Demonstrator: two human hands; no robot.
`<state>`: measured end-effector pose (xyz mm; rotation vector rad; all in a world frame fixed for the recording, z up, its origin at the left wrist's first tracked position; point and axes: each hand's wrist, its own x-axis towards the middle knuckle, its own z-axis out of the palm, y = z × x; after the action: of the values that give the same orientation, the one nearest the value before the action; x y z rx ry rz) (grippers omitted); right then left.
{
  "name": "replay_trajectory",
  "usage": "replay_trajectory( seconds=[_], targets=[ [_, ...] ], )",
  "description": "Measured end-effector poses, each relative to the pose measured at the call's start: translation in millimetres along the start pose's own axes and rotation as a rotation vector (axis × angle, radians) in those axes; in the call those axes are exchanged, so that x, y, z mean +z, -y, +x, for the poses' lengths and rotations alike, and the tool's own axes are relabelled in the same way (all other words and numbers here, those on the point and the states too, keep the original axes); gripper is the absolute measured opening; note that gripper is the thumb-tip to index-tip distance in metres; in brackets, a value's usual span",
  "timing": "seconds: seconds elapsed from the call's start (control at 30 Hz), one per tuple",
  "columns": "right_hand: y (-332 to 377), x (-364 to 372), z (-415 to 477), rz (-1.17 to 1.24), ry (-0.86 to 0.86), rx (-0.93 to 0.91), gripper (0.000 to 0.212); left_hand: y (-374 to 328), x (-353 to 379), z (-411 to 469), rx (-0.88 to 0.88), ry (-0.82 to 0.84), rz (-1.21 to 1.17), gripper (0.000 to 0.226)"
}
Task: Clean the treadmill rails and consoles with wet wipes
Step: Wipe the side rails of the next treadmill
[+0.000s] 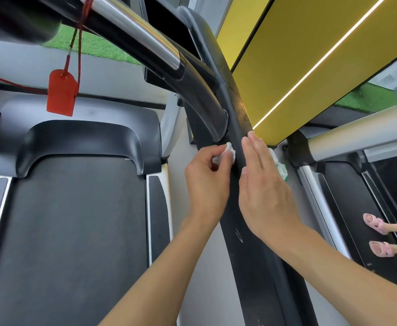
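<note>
Against black upright (245,255), left hand (206,182) pinching wipe (230,151), right hand (263,191) fingers straight, red tag (61,92) hanging aside

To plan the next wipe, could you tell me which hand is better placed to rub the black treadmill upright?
Left, probably: the left hand pinches the crumpled white wet wipe against the black upright post; the right hand lies flat on it, fingers straight.
</note>
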<state>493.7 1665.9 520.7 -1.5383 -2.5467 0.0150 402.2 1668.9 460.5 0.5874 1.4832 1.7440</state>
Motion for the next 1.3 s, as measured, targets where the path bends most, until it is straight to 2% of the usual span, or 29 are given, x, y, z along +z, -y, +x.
replay_trajectory(
  seconds=[0.07,0.2,0.37,0.6,1.0,1.3],
  targets=[
    [0,0,0,-0.003,-0.004,0.003,0.057,1,-2,-1,-0.017,-0.015,0.024,0.012],
    [1,0,1,-0.006,0.001,0.003,0.057,9,-4,-6,-0.019,0.019,0.019,0.005],
    [0,1,0,-0.02,0.0,-0.006,0.057,23,-10,-5,-0.131,-0.004,0.066,0.012],
    [1,0,0,-0.028,0.008,-0.001,0.058,34,-13,-4,-0.177,-0.002,0.123,0.018],
    [1,-2,1,-0.033,0.031,0.003,0.059,63,-17,-6,-0.34,-0.037,0.18,0.018],
    [1,-2,0,-0.029,0.045,0.009,0.059,53,-11,7,-0.266,-0.07,0.135,0.017]
  ],
)
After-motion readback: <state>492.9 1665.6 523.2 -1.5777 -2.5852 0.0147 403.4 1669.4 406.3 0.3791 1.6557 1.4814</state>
